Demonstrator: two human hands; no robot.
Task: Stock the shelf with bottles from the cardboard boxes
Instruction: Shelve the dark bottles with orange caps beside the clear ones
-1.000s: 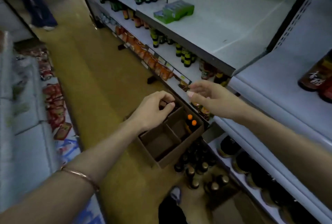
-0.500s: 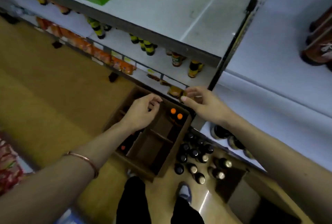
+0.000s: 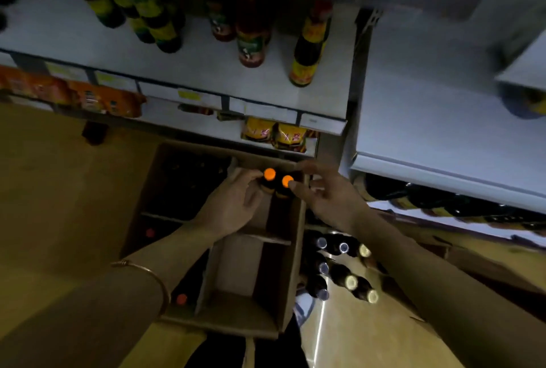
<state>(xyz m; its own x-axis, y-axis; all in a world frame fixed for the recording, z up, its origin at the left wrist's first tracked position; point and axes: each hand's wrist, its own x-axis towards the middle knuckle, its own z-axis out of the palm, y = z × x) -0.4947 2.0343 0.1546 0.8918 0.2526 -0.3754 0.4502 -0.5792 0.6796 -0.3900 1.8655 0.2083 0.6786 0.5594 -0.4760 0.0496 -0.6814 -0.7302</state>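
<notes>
At mid-frame, both hands reach into a divided cardboard box on the floor. The left hand curls its fingers round the neck of one orange-capped bottle; the right hand, fingers spread, touches a fingertip to the second bottle just beside it. The shelf above holds a few sauce bottles; dark bottles stand lower right.

Both forearms are seen bare, no sleeves. A thin metal bangle is worn on the left wrist. Dark trousers are seen at 6 o'clock.
</notes>
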